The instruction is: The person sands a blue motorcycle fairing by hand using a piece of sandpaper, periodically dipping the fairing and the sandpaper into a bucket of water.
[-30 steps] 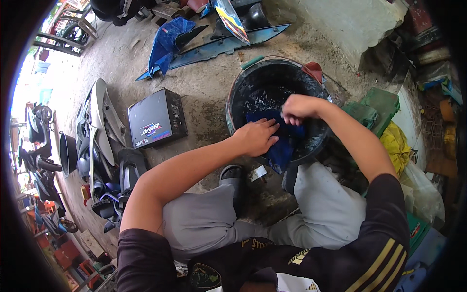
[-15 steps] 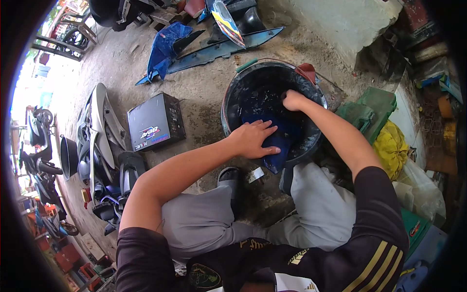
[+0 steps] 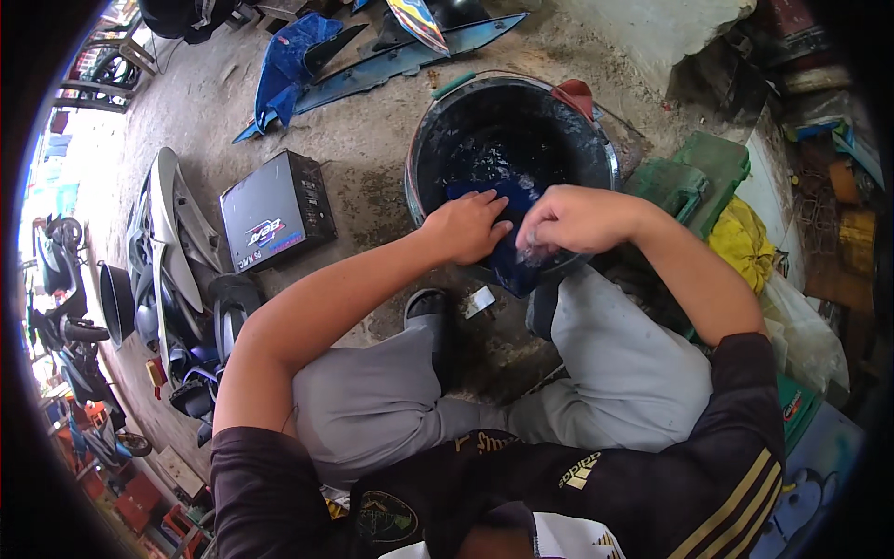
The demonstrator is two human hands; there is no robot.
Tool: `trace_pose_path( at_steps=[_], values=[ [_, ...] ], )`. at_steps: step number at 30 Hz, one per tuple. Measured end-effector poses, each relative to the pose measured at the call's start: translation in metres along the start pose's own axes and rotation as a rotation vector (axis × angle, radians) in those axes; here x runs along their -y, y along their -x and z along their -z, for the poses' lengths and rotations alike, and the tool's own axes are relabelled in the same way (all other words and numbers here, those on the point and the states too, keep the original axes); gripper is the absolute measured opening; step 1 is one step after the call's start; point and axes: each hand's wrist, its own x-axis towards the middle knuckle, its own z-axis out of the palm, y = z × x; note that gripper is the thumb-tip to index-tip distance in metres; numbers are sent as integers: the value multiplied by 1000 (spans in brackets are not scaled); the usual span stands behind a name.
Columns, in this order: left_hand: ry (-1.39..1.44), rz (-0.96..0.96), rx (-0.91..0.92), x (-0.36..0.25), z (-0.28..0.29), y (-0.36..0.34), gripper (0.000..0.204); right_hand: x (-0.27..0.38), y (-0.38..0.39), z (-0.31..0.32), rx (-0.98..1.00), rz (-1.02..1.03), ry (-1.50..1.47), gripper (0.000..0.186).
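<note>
A black bucket (image 3: 592,149) with dark, wet contents stands on the floor before my knees. A dark blue, glossy plastic panel (image 3: 512,270) lies partly inside it, its pointed end leaning out over the near rim. My left hand (image 3: 462,226) holds the panel by its left edge, fingers over the top and thumb towards me. Over the panel's right side, my right hand (image 3: 575,220) is closed with bent fingers, pressed against the blue surface or just above it. Something small and greyish shows at its fingertips, too hidden to name.
Blue body panels (image 3: 296,70) lie beyond the bucket. A black box (image 3: 277,210) and grey-and-black plastic parts (image 3: 172,228) are on the left. At right sit a green crate-like object (image 3: 694,186), a yellow bag (image 3: 742,244) and a clear plastic bag (image 3: 801,326). White scrap (image 3: 480,301) lies between my feet.
My right hand has come out from deep in the bucket, towards me, to the blue panel. My left hand stays on the panel. The whole view has shifted slightly.
</note>
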Motion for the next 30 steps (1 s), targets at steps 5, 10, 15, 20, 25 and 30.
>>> trace_pose_path(
  at_steps=[5, 10, 15, 20, 25, 30],
  values=[
    [37, -26, 49, -1, 4, -7, 63, -91, -79, 60, -433, -61, 66, 25],
    [-93, 4, 115, -3, 17, 12, 90, -113, -155, 80, -525, -299, 726, 35],
    [-78, -79, 143, -24, 6, -18, 94, -187, -145, 101, -372, -378, 517, 25],
    [-155, 252, 91, -13, 8, 1, 63, -72, -70, 45, -148, -161, -55, 27],
    [-95, 217, -9, -1, -6, -6, 52, -49, -21, 8, -301, -35, 221, 27],
    [-127, 205, -48, -9, 0, -14, 45, -144, -96, 66, -571, -158, 457, 32]
  ],
)
